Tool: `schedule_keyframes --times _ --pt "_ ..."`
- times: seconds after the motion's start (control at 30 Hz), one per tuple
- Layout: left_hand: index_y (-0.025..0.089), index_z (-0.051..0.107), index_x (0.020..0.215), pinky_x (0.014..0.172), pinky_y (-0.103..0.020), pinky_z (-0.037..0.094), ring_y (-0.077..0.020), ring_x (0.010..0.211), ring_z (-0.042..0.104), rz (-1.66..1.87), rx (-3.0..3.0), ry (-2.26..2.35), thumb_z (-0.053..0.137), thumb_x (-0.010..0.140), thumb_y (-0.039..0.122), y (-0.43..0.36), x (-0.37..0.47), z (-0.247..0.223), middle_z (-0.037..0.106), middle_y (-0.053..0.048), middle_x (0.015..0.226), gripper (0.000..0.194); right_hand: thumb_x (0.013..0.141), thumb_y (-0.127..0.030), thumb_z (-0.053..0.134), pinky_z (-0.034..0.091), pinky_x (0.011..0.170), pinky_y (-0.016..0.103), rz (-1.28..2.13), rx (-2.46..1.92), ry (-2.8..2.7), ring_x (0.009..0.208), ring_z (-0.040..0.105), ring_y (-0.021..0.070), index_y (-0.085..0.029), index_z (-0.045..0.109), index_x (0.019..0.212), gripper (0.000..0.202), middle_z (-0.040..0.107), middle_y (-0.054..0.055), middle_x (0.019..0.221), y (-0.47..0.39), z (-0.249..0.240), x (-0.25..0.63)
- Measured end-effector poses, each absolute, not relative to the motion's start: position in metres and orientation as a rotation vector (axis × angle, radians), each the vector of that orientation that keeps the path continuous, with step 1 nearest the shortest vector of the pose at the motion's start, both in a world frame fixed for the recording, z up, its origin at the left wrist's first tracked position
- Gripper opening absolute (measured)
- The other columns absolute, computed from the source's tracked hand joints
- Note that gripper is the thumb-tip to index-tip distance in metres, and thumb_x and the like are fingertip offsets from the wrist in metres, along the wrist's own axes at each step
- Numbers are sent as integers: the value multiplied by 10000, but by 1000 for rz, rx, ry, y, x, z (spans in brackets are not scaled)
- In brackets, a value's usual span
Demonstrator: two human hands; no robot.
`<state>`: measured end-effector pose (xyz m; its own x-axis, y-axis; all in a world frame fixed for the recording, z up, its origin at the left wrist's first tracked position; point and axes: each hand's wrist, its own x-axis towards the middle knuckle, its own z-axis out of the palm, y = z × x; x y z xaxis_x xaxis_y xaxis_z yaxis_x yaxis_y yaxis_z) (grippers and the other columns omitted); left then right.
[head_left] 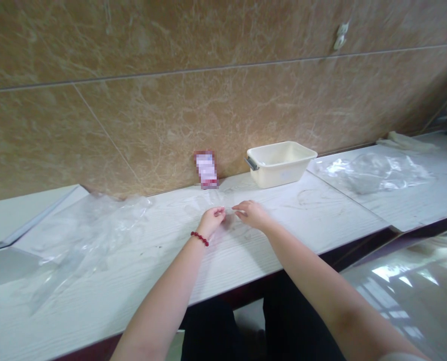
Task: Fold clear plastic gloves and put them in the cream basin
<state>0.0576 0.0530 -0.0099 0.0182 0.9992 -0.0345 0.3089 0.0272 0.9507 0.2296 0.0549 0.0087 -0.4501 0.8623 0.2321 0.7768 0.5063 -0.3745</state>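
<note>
Above the middle of the white wood-grain table [171, 260], my two hands are close together. My left hand [212, 220], with a red bead bracelet [200, 238] at the wrist, is closed in a pinch; what lies in its fingertips is too small and clear to name. My right hand [251, 214] is just to the right, fingers stretched towards the left one and slightly apart, with nothing visible in them. A faint piece of clear plastic [204, 199] lies just beyond my left hand.
A cream plastic bin [279, 173] with a grey handle stands against the marble-patterned wall [171, 115]. Beside it leans a blurred-out phone-like object [206, 170]. Clear plastic bags lie in a left pile [91, 230] and a right pile [377, 173]. Pale gloves or cloth [407, 142] rest far right.
</note>
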Motion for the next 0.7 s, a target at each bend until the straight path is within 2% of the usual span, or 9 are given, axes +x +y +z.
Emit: schedule_keyframes --times 0.1,0.2,0.47,0.6,0.7 --pt "108 579 950 707 -274 457 -150 760 586 974 1460 1454 566 666 155 55 55 -10 636 -90 876 287 780 -364 418 297 813 358 206 -1439 -2458 1043 364 204 -363 527 1043 284 452 13 1160 54 7 235" --pt "102 566 978 688 -241 464 -130 751 590 958 1488 1480 538 688 134 55 53 -7 627 -91 924 293 760 -405 444 266 835 409 169 -1491 -2498 1118 268 234 -412 496 1058 302 348 -13 1252 54 3 237" --pt "100 562 993 687 -241 466 -135 732 599 895 1609 1662 517 681 116 56 41 0 632 -90 908 315 728 -491 444 200 875 467 282 -1560 -2527 1179 182 273 -439 413 1130 407 274 1 1301 60 -1 242" --pt "125 575 987 791 -289 416 -179 826 575 883 1729 1849 521 656 118 56 16 13 598 -95 985 335 710 -524 447 183 887 471 334 -1572 -2536 1184 177 281 -436 393 1148 451 271 3 1306 61 -1 244" --pt "128 533 1057 866 -339 350 -225 939 522 899 1758 2050 489 677 160 58 -13 18 534 -126 1082 384 692 -528 469 196 880 474 350 -1565 -2525 1178 193 287 -418 400 1151 477 282 16 1302 59 1 244"
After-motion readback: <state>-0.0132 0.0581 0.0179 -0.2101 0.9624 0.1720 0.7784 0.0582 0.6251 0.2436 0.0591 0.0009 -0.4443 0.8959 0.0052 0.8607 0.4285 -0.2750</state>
